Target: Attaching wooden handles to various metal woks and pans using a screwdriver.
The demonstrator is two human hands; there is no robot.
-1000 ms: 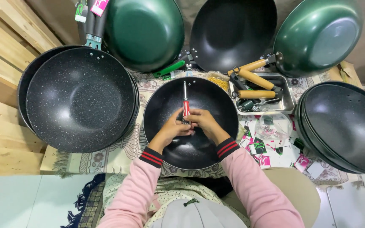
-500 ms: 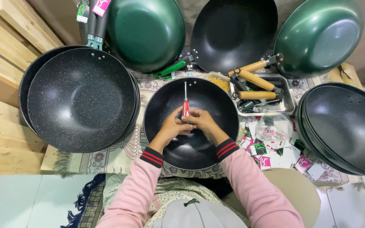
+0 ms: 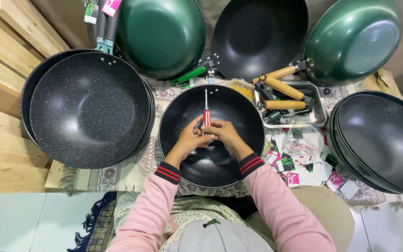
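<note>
Left hand and right hand meet, both clasping a red-handled screwdriver over the glossy, speckled black wok. Steel shaft points away. Hardly anything has shifted since a moment ago.

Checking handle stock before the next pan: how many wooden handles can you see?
3. One wooden handle lies against the green wok at top right; a second and a third lie in the metal tray. More may be hidden beneath.

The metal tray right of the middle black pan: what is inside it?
Inside the rectangular metal tray lie wooden-handled pan handles with dark metal ends, plus small dark fittings near its front edge. Whatever lies beneath the handles is covered.
</note>
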